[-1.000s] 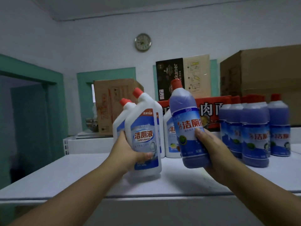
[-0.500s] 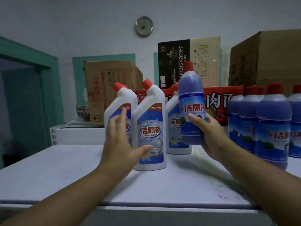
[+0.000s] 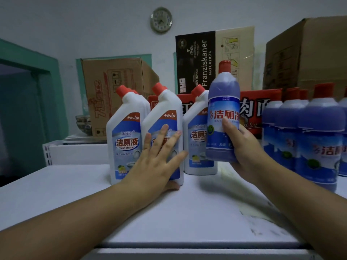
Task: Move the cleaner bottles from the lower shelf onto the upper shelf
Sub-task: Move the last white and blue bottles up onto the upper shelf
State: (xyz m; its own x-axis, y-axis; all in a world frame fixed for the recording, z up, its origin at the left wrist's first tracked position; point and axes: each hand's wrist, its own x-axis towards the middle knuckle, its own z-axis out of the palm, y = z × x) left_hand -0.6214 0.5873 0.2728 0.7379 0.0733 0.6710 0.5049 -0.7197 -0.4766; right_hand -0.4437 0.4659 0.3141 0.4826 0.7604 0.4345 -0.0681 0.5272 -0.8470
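Note:
Three white cleaner bottles with red caps stand on the white upper shelf (image 3: 56,199): one at the left (image 3: 124,136), one in the middle (image 3: 165,113), one behind at the right (image 3: 195,136). My left hand (image 3: 159,156) lies flat with straight fingers against the front of the middle white bottle. My right hand (image 3: 242,147) grips a purple bottle (image 3: 222,109) with a red cap, upright and held just above the shelf, right of the white ones. Several more purple bottles (image 3: 319,139) stand in a group at the right.
Cardboard boxes (image 3: 116,85) stand behind the bottles, with a black beer carton (image 3: 195,61) and a red carton (image 3: 261,107) at the back. A large brown box (image 3: 308,53) sits at the right. A clock (image 3: 161,20) hangs on the wall. A green doorway (image 3: 28,109) is at the left.
My left hand let go of the white bottle, which now stands on the shelf, and its fingers flattened against it. My right hand carried the purple bottle further over the shelf.

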